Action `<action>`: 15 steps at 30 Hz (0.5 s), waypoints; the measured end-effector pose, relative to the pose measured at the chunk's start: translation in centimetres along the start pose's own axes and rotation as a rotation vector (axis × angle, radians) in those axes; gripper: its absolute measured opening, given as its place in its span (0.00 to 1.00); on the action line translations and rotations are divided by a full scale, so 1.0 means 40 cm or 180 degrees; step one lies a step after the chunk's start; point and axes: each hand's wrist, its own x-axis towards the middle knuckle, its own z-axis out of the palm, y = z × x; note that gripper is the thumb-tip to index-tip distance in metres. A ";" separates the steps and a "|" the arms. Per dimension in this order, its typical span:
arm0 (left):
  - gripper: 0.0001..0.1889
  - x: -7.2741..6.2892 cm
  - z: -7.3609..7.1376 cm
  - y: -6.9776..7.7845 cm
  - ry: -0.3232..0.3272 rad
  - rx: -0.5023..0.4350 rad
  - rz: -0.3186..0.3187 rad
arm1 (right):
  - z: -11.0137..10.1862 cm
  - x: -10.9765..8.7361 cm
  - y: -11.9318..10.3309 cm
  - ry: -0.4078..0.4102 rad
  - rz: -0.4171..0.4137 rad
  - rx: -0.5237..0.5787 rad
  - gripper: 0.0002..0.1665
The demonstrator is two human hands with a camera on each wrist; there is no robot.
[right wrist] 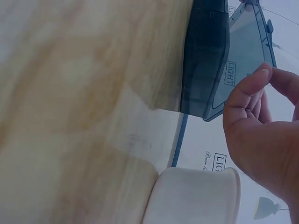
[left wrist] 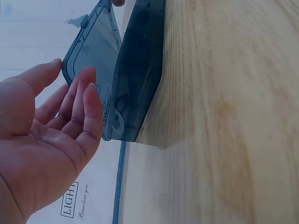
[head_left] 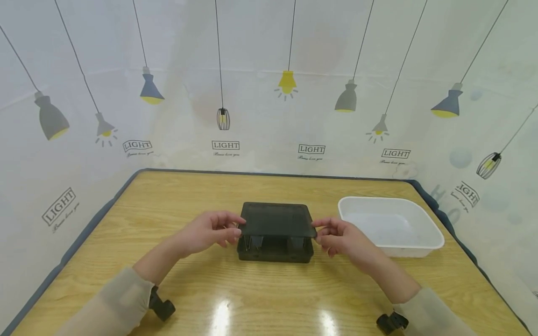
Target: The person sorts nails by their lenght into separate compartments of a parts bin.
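Note:
A dark see-through plastic box (head_left: 275, 256) rests on the table with its lid (head_left: 277, 219) tilted up at the front. The lid still meets the box along the back edge, and dark shapes show in the gap beneath it. My left hand (head_left: 208, 231) pinches the lid's front left corner, thumb at its edge in the left wrist view. At the opposite corner, my right hand (head_left: 346, 240) pinches the lid between thumb and fingers. A small latch tab (right wrist: 269, 26) sticks out from the lid's front edge.
To the right of the box stands a white plastic tub (head_left: 391, 249), close to my right hand. Wood-grain table (head_left: 189, 191) surrounds them, with a dark edge at the back and sides. Behind hangs a white cloth (head_left: 260, 116) printed with lamps.

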 end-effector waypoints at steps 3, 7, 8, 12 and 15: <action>0.22 -0.002 0.006 -0.001 -0.0029 0.0067 -0.0010 | 0.001 -0.006 0.005 -0.0053 0.0036 -0.0017 0.30; 0.23 -0.003 0.013 -0.003 -0.0109 0.0128 -0.0071 | 0.005 -0.010 0.010 -0.0072 0.0106 -0.0140 0.31; 0.23 -0.003 0.015 -0.003 -0.0134 0.0146 -0.0086 | 0.006 -0.011 0.011 -0.0082 0.0124 -0.0178 0.31; 0.23 -0.003 0.018 -0.010 -0.0230 0.0225 -0.0130 | 0.011 -0.009 0.015 -0.0158 0.0198 -0.0308 0.30; 0.22 -0.002 0.021 -0.019 -0.0300 0.0261 -0.0151 | 0.014 -0.007 0.017 -0.0216 0.0219 -0.0415 0.30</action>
